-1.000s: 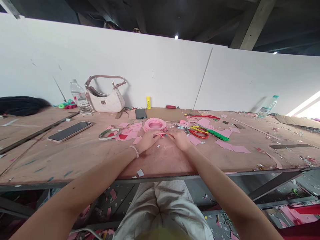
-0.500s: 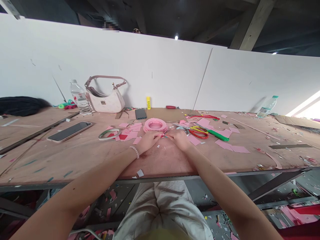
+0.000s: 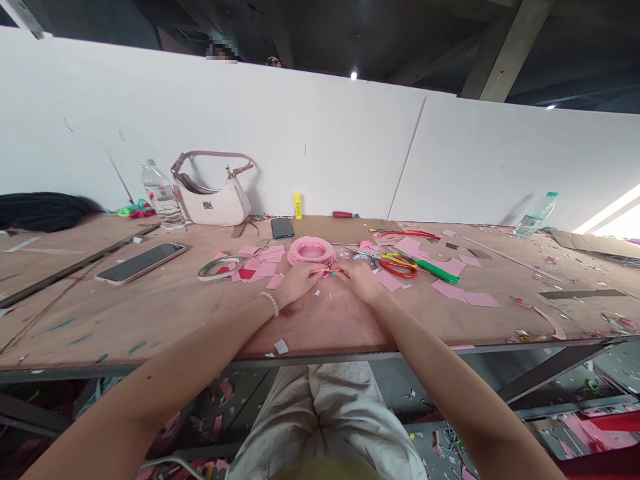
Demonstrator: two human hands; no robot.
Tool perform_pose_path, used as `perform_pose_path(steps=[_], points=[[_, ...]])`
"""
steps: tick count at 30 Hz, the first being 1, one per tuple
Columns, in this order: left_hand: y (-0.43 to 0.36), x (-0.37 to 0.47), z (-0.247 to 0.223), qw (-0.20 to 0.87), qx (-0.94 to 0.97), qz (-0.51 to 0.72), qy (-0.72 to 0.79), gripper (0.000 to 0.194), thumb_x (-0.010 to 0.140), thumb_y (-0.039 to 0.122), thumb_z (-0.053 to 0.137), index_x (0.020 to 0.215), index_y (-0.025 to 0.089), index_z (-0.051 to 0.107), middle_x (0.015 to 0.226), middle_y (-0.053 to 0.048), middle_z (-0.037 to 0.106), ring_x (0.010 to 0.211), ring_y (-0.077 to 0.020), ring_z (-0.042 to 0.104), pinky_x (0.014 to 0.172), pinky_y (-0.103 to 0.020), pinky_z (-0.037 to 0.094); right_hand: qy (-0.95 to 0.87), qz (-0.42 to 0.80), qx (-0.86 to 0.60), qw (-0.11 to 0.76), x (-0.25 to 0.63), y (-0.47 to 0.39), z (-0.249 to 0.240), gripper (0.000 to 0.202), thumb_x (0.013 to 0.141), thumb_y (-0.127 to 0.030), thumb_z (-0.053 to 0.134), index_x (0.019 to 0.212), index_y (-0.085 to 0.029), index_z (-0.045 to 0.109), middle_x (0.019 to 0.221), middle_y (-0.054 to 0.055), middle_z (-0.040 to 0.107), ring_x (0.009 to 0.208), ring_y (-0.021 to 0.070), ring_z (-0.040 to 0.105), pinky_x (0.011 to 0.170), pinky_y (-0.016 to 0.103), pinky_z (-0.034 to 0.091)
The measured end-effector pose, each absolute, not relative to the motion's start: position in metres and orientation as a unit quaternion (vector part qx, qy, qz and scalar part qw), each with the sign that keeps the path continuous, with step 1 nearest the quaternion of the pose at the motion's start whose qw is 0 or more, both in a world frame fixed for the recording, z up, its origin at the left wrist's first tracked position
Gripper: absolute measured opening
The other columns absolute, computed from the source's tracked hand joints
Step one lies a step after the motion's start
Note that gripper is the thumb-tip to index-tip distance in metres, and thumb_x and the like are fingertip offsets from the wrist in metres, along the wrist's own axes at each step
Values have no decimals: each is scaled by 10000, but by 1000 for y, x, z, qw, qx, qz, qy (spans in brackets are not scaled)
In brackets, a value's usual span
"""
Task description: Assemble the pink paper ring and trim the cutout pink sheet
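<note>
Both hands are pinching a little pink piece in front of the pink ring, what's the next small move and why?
Probably finish pressing the fold, then lift the piece toward the pink ring. The left hand and right hand meet fingertip to fingertip on a small pink paper piece, too small to read clearly, and the ring of similar folded pieces sits just beyond them.

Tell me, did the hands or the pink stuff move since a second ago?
Hardly at all. The left hand and right hand stay together on the table, fingertips pinching a small pink piece between them. The pink ring, scissors and phone lie where they were.
</note>
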State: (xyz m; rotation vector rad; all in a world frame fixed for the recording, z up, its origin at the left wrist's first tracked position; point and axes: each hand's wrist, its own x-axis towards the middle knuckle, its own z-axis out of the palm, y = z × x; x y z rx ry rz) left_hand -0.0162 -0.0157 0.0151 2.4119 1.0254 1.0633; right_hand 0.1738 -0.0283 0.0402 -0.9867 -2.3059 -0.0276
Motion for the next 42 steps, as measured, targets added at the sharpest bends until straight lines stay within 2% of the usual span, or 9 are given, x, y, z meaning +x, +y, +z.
perform_pose_path(steps=[8,11,15,20,25,31,37,42], points=[[-16,-17,15,171,852,355,345,246,838,219,416,616,157,504,592,10,521,566,-125,425,538,-229,325,-870,17,-396,293,172,-29,41,140,832,-104,500,816,-196,604,825,26,667,719,147,573,618,228,345],[-18,-16,17,186,847,353,350,232,849,248,404,676,161,532,632,1,566,587,-134,476,554,-232,356,-853,19,-423,305,173,-29,40,83,824,-144,531,874,-192,577,761,16,648,637,144,541,555,225,311],[-21,-14,19,210,840,346,361,270,875,268,348,691,166,517,663,-13,604,598,-141,541,580,-241,404,-844,40,-434,311,174,-28,40,63,831,-208,547,780,-189,579,674,-3,613,574,133,491,521,225,285],[-20,-15,19,210,842,336,366,301,886,281,326,671,174,507,638,-9,595,592,-143,544,587,-247,413,-862,70,-390,317,174,-25,41,125,845,-162,504,791,-183,615,788,24,665,694,138,561,635,231,385],[-20,-16,20,180,847,336,370,288,876,256,357,700,165,566,673,-18,609,629,-155,535,613,-258,396,-860,96,-359,349,176,-19,36,232,795,-64,438,840,-194,625,895,53,669,837,173,586,735,280,411],[-20,-17,20,160,858,336,354,292,886,234,372,727,155,603,679,-22,630,627,-154,542,640,-257,391,-836,112,-391,368,177,-18,33,114,748,-107,466,734,-190,542,674,-5,581,583,128,498,557,230,365],[-16,-18,15,165,864,338,336,275,884,225,387,763,153,623,803,-42,675,725,-162,580,683,-250,405,-842,117,-387,357,176,-20,34,120,736,-105,460,703,-185,543,677,-12,575,586,111,474,559,215,345],[-17,-18,17,182,856,340,345,268,872,237,386,768,163,621,803,-33,674,727,-165,581,668,-247,417,-842,104,-394,353,173,-21,34,148,750,-96,459,739,-192,571,733,1,610,628,120,504,599,229,357]])
